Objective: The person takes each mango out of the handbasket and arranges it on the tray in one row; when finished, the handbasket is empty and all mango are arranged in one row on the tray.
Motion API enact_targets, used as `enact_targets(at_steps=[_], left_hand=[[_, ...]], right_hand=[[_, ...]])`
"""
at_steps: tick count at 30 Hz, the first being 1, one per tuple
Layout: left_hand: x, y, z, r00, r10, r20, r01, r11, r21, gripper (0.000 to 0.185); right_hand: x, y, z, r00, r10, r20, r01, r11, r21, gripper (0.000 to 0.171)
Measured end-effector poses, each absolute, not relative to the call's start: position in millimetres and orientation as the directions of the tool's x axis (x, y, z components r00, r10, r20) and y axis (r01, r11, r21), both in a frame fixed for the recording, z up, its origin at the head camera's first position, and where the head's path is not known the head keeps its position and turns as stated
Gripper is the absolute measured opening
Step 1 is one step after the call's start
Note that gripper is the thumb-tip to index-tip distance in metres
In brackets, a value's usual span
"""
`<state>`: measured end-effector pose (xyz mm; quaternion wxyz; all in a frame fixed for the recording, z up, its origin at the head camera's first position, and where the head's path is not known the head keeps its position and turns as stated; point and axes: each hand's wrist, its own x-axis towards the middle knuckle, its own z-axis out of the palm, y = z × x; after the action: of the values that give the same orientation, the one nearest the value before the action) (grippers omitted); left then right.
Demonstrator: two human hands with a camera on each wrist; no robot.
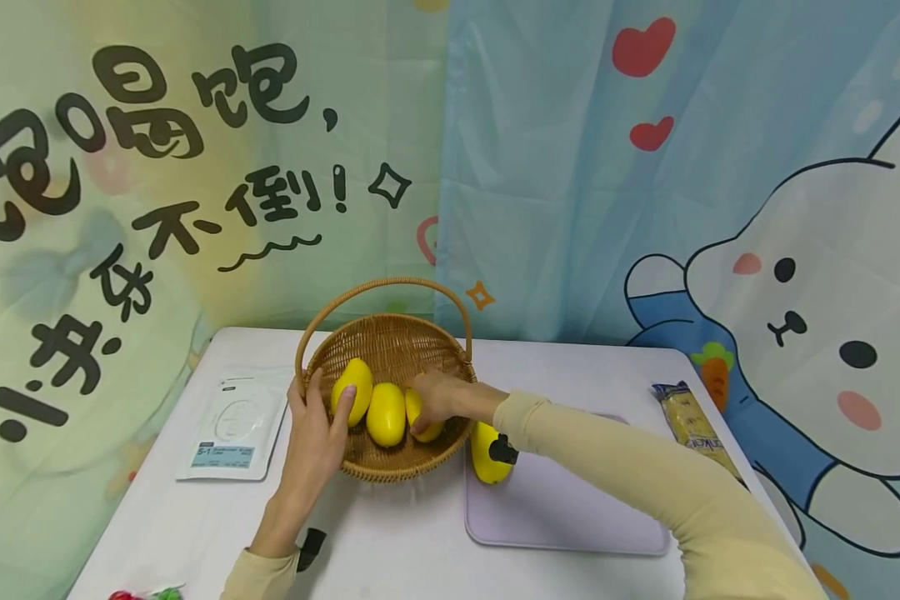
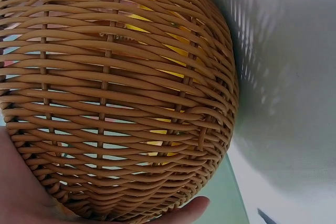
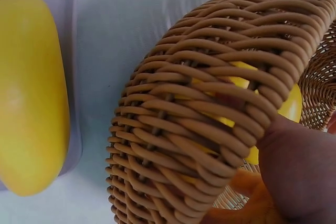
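Observation:
A brown wicker basket (image 1: 390, 337) with an arched handle is tilted, its opening facing me. Two yellow mangoes (image 1: 353, 392) lie at the left and middle inside it. My left hand (image 1: 315, 437) grips the basket's left rim, the thumb inside beside the left mango and the fingers outside. In the left wrist view the weave (image 2: 115, 98) hides most of the contents. My right hand (image 1: 442, 398) reaches over the right rim and holds a third yellow mango (image 1: 414, 408), partly covered by the fingers. Another mango (image 3: 31, 93) lies outside the basket.
That outside mango rests on a light purple board (image 1: 570, 508) at the right, partly under my right sleeve. A white packet (image 1: 232, 425) lies left of the basket. A yellow snack packet (image 1: 690, 417) is at the far right. Small red and green things (image 1: 146, 595) show at the front left.

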<state>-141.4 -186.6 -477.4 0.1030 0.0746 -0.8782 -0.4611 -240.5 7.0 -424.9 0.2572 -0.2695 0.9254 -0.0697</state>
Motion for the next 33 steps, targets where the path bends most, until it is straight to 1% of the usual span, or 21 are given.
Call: enact_targets(at_steps=[5,9,15,20,25,29,33], left_hand=[[-141.6,-185.9,-477.3,-0.966,-0.228,0.118,-0.033,0.567,0.823,0.086],[-141.5,-185.8,-477.7,-0.966,-0.231,0.116,-0.038,0.570,0.821,0.086],[-141.6,-186.5,-478.0,-0.968,-0.226,0.107,-0.043,0.572,0.819,0.085],[-141.1,-186.8,-476.9,-0.970,-0.219,0.105,-0.041,0.572,0.819,0.086],[-140.7,-186.6,-476.6,-0.970,-0.213,0.114,-0.030,0.574,0.818,0.085],[-140.3,-186.6,-476.7,-0.970,-0.215,0.116,-0.031,0.579,0.815,0.084],[-140.6,-186.3,-476.3,-0.970,-0.214,0.116,-0.031,0.579,0.814,0.084]], right_hand=[[-236.8,7.4,-427.9,-0.735,-0.534,-0.419,-0.468,0.846,-0.257,0.090],[-235.9,7.9,-428.4,-0.741,-0.535,-0.406,-0.473,0.845,-0.250,0.091],[-237.6,10.1,-424.7,-0.733,-0.542,-0.412,-0.485,0.840,-0.242,0.090],[-241.1,13.1,-413.7,-0.722,-0.564,-0.400,-0.509,0.825,-0.246,0.090],[-243.9,18.1,-397.2,-0.720,-0.588,-0.368,-0.512,0.809,-0.290,0.084],[-243.8,23.7,-384.4,-0.712,-0.614,-0.340,-0.515,0.787,-0.340,0.084],[-241.1,29.8,-372.1,-0.706,-0.631,-0.323,-0.524,0.771,-0.361,0.086]])
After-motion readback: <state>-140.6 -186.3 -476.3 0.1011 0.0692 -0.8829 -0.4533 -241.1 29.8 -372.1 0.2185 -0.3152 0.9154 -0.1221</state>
